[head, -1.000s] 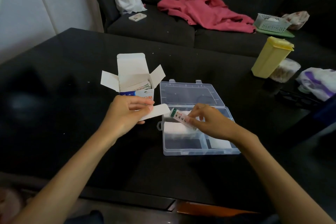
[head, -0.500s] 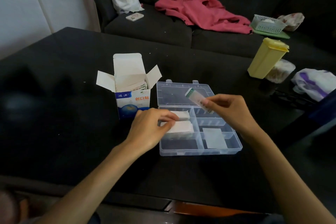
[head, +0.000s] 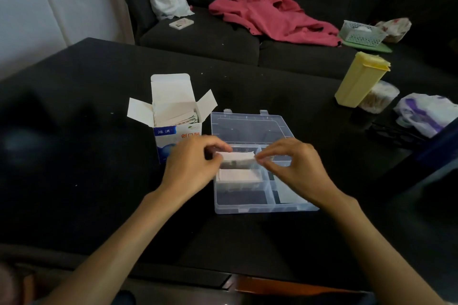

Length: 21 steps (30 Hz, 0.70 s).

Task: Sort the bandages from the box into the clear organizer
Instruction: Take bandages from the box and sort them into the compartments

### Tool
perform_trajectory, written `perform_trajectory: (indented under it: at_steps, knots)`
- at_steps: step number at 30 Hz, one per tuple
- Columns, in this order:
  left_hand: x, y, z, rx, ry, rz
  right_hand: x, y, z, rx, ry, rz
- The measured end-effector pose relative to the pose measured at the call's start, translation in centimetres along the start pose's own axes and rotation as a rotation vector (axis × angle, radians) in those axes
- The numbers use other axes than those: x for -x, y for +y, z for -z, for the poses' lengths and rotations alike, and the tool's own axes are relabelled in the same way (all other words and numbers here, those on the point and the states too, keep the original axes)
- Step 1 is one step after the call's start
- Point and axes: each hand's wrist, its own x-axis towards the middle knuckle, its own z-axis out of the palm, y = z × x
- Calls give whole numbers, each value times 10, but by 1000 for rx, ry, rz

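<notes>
While both hands, left point(head: 192, 166) and right point(head: 292, 168), pinch opposite ends of the bandage stack point(head: 237, 157) above the clear organizer point(head: 250, 205), uneven release could spill bandages across compartments.

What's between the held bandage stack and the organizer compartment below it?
Nothing visible. Both hands hold the white bandage stack just over the clear plastic organizer; its lid lies open behind.

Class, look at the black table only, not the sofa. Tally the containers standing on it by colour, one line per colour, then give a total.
White and blue: 1, the open bandage box
Clear: 2, the organizer and the round tub
Yellow: 1, the tall lidded container
Total: 4
</notes>
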Motion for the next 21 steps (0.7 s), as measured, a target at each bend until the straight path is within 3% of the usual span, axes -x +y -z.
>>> perform_trajectory:
  at_steps: [3,9,17,19,21]
  knots:
    - [0,-2,11,53,127,37,2,-3,-10,85,-145,96]
    - [12,-3,4,-275,-169,-206,1,-9,-9,74,-238,31]
    - [13,-6,6,-372,-275,-285,6,-11,-8,48,-363,7]
    - [14,-8,6,-382,-284,-311,5,-10,-7,42,-350,14]
    - [14,-8,8,-394,-282,-340,-1,-7,-8,6,-208,-29]
